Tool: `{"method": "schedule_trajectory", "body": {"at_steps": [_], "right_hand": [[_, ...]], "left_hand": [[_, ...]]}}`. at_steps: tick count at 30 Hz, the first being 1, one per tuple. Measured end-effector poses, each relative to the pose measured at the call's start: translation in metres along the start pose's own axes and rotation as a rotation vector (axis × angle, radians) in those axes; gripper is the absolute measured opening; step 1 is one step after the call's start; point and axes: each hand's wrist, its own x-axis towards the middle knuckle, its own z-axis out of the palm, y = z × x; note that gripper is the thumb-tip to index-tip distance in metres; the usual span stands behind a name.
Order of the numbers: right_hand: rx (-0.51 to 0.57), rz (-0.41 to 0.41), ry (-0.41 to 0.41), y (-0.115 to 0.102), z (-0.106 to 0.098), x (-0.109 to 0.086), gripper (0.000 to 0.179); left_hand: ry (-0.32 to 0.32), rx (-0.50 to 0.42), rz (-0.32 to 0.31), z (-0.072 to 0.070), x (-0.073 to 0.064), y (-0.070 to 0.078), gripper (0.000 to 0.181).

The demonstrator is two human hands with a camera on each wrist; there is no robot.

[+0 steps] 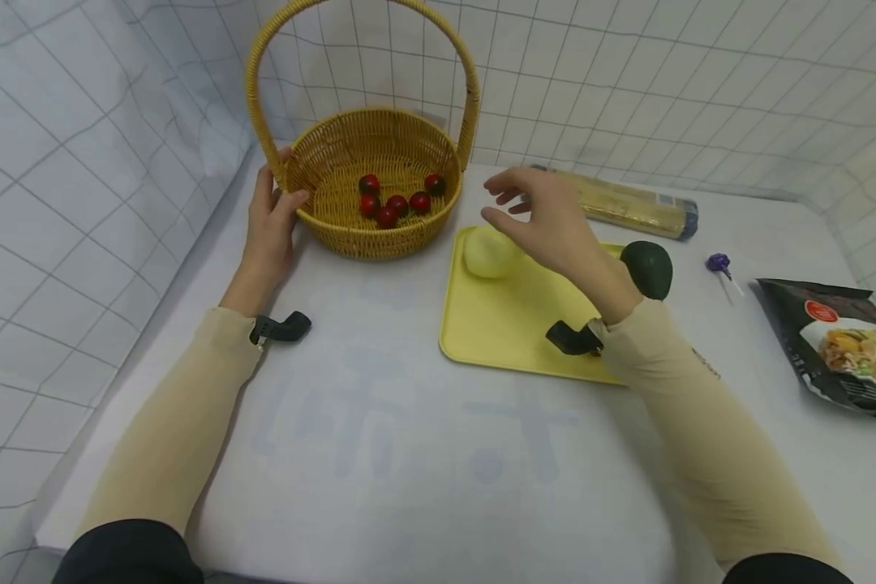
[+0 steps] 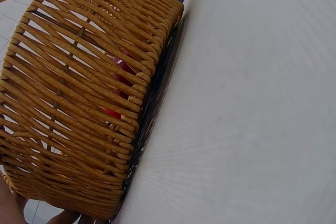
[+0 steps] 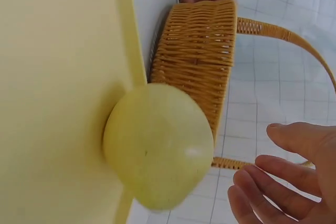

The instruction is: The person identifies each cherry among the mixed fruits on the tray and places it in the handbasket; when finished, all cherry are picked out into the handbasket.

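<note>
A yellow wicker basket [image 1: 368, 243] with a tall arched handle stands at the back left of the table. My left hand [image 1: 268, 227] grips its left side by the handle's foot, thumb at the rim; in the left wrist view, the weave hides most of those fingers. Several small dark red fruits [image 1: 387, 217], like cherries, lie in the basket. To its right, a yellow tray [image 1: 511, 332] holds a pale yellow-green, pear-like fruit [image 3: 157, 145]. Just above and right of that fruit is my right hand [image 1: 543, 215], its loosely bent fingers and thumb apart and holding nothing.
By the right forearm is a dark green avocado [image 1: 648, 269] at the tray's right side. Behind the tray lies a long yellow packaged roll [image 1: 628, 203]. Further right are a purple lollipop [image 1: 719, 263] and a black noodle bag [image 1: 839, 341]. Gridded white sheeting [image 1: 628, 81] borders the table.
</note>
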Motion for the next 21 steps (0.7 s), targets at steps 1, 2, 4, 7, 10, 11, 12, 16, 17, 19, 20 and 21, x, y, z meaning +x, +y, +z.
{"method": "schedule_trajectory", "body": {"at_steps": [1, 2, 4, 7, 10, 11, 12, 16, 17, 19, 20, 21], "right_hand": [[-0.004, 0.002, -0.001, 0.002, -0.004, -0.005, 0.032], [-0.006, 0.005, -0.002, 0.003, -0.007, -0.010, 0.032], [0.000, 0.014, -0.009, 0.006, -0.013, -0.020, 0.031], [-0.006, 0.030, -0.026, 0.007, -0.022, -0.033, 0.030], [-0.020, 0.037, -0.043, 0.010, -0.029, -0.047, 0.029], [-0.024, 0.047, -0.049, 0.011, -0.031, -0.051, 0.030], [-0.025, 0.054, -0.054, 0.012, -0.033, -0.057, 0.030], [-0.027, 0.089, -0.055, 0.019, -0.042, -0.080, 0.028], [-0.032, 0.096, -0.050, 0.021, -0.044, -0.086, 0.027], [-0.049, 0.108, -0.050, 0.024, -0.049, -0.097, 0.026], [-0.057, 0.117, -0.055, 0.026, -0.051, -0.102, 0.027], [-0.066, 0.128, -0.059, 0.028, -0.053, -0.108, 0.027]], "left_hand": [[0.003, 0.000, 0.001, 0.000, 0.000, 0.000, 0.065], [0.005, -0.003, 0.001, 0.001, 0.000, 0.000, 0.064], [0.007, -0.005, 0.002, 0.001, 0.000, 0.000, 0.064], [0.003, 0.005, 0.003, 0.001, 0.000, -0.001, 0.064], [-0.001, 0.011, 0.008, 0.000, -0.001, -0.001, 0.064], [-0.003, 0.009, 0.012, 0.000, -0.001, -0.001, 0.065], [-0.002, 0.006, 0.013, 0.001, -0.001, -0.001, 0.065], [-0.005, 0.005, 0.018, 0.001, -0.001, -0.002, 0.065], [-0.007, 0.009, 0.018, 0.001, -0.001, -0.002, 0.065], [-0.009, 0.017, 0.018, 0.001, -0.001, -0.002, 0.066], [-0.009, 0.019, 0.019, 0.000, 0.000, -0.002, 0.066], [-0.008, 0.019, 0.020, 0.000, 0.000, -0.002, 0.066]]}}
